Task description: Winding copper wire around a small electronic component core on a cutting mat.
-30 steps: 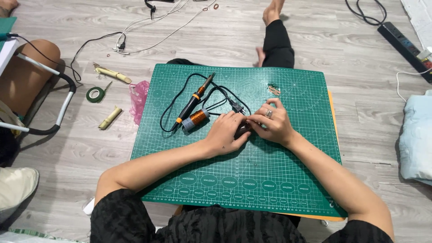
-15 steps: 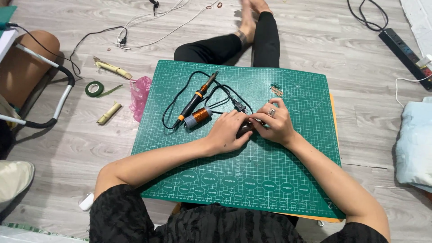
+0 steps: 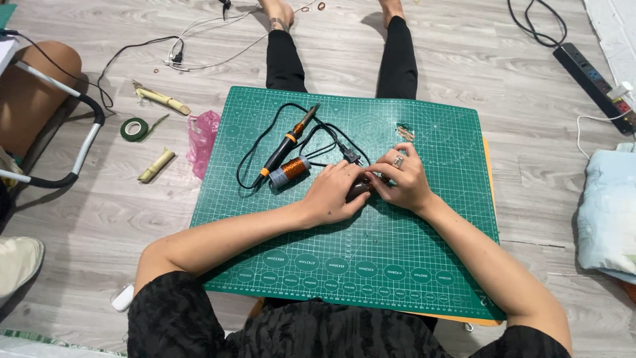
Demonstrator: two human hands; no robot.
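While both hands (image 3: 368,189) pinch it | small dark piece (image 3: 358,190) between fingertips | over green mat (image 3: 424,265)

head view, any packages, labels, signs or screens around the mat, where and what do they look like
No signs or screens.
Pink plastic bag: crumpled on the floor at the left edge of the green cutting mat.
Printed oval labels: white outlines along the mat's near edge.
White grid markings: across the mat, beyond the left hand and right hand.
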